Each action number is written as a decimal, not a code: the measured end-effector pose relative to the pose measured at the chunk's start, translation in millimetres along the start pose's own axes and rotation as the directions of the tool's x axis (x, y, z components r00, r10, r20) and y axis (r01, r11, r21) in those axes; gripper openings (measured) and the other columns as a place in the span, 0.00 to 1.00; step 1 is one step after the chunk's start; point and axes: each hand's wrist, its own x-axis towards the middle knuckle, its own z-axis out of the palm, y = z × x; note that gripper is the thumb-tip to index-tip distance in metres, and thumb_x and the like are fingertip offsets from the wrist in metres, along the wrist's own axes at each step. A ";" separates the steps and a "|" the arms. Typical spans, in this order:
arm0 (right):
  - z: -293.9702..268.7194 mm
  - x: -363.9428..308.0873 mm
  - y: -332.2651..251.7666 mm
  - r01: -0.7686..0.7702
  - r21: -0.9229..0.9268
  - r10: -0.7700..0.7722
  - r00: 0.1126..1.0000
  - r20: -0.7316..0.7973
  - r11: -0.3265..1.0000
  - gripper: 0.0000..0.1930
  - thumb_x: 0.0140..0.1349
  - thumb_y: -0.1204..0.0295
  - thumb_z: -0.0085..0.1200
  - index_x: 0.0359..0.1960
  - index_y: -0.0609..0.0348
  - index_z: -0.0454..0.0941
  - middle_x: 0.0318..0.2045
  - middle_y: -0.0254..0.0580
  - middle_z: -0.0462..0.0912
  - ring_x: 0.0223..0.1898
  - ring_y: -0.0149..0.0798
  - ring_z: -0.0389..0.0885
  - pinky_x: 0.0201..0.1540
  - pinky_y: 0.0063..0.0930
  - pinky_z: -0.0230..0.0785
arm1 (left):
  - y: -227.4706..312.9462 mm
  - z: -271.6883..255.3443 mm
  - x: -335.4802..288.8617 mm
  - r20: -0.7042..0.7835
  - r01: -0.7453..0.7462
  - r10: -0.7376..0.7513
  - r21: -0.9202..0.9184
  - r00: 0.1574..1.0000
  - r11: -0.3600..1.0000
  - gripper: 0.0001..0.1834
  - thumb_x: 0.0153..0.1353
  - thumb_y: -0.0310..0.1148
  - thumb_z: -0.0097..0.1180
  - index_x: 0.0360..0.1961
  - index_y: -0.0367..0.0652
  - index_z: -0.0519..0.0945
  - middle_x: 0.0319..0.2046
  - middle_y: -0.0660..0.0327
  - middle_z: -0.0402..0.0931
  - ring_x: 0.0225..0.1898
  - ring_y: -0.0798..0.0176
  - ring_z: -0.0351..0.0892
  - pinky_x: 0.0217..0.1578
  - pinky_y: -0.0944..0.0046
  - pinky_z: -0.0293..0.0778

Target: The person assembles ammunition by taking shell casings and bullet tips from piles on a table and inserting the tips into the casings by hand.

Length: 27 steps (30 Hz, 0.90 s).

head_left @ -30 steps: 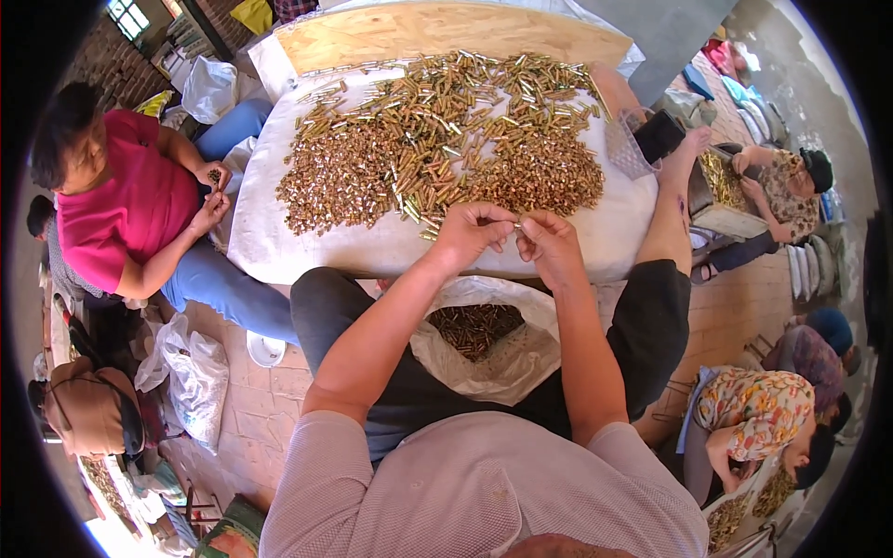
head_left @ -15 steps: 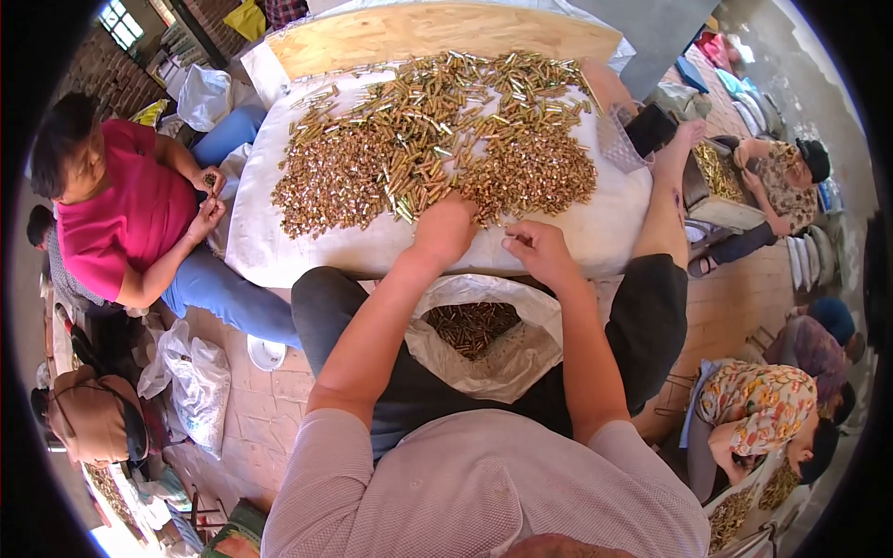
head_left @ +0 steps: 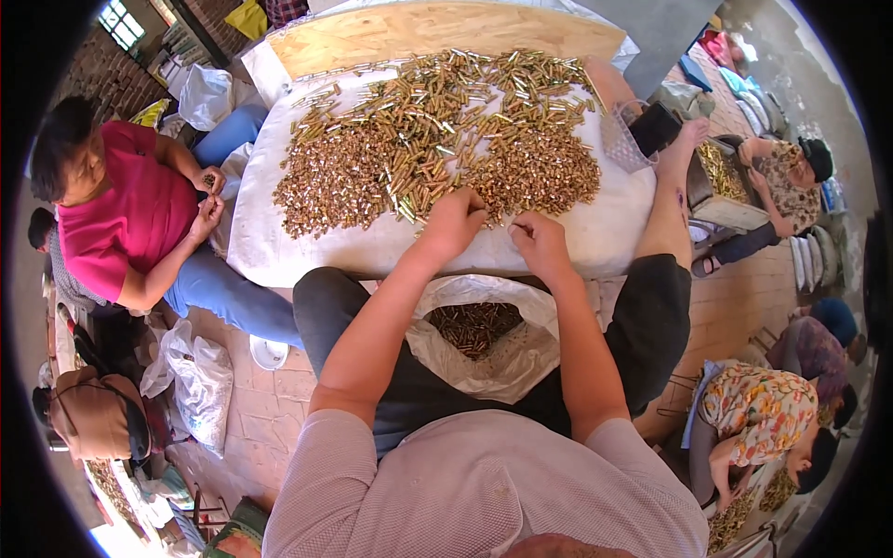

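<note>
My left hand is closed at the near edge of a heap of slim brass-coloured metal tubes on the white-covered table. To its right my right hand is also closed, fingertips pinched just below a pile of small coppery pieces. Anything in either hand is too small or hidden to name. Another pile of coppery pieces lies on the left. Below my hands, a white woven sack gapes in my lap, with many dark, slim metal pieces inside.
A wooden board borders the table's far side. At the left a person in a pink top works with both hands. A white plastic bag and a white bowl sit on the floor. Several people work at the right.
My left hand has shifted slightly right and its fingers show more. My right hand has turned and moved a little, its fingers drawn closer together.
</note>
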 end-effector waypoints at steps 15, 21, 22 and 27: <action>-18.2 -6.3 -44.8 -0.231 0.973 0.271 0.937 0.221 0.004 0.06 0.66 0.71 0.59 0.42 0.58 0.80 0.30 0.35 0.82 0.29 0.29 0.79 0.29 0.22 0.71 | 10.4 -11.9 1.7 0.307 0.374 -0.294 -0.905 0.905 0.203 0.11 0.63 0.24 0.60 0.46 0.33 0.76 0.36 0.55 0.80 0.34 0.59 0.86 0.35 0.64 0.85; -20.0 -7.8 -45.8 -0.232 0.972 0.273 0.934 0.233 -0.035 0.06 0.65 0.71 0.59 0.42 0.57 0.80 0.31 0.35 0.83 0.29 0.29 0.80 0.29 0.22 0.71 | 11.9 -8.9 1.4 0.313 0.375 -0.272 -0.901 0.910 0.220 0.10 0.62 0.25 0.61 0.43 0.33 0.76 0.34 0.54 0.81 0.32 0.59 0.86 0.34 0.64 0.85; -19.8 -8.0 -44.8 -0.231 0.972 0.268 0.935 0.231 -0.034 0.06 0.65 0.71 0.59 0.42 0.57 0.80 0.31 0.35 0.83 0.29 0.29 0.80 0.29 0.22 0.70 | 11.7 -8.0 1.3 0.313 0.373 -0.265 -0.901 0.912 0.221 0.10 0.62 0.25 0.61 0.43 0.33 0.76 0.34 0.54 0.81 0.32 0.60 0.86 0.34 0.65 0.85; -21.9 -8.4 -46.3 -0.235 0.972 0.266 0.936 0.229 -0.013 0.06 0.65 0.72 0.60 0.41 0.58 0.80 0.30 0.35 0.82 0.29 0.29 0.79 0.28 0.22 0.70 | 11.5 -6.4 0.4 0.313 0.375 -0.267 -0.899 0.912 0.226 0.10 0.62 0.25 0.62 0.42 0.33 0.76 0.34 0.54 0.81 0.32 0.60 0.86 0.34 0.65 0.85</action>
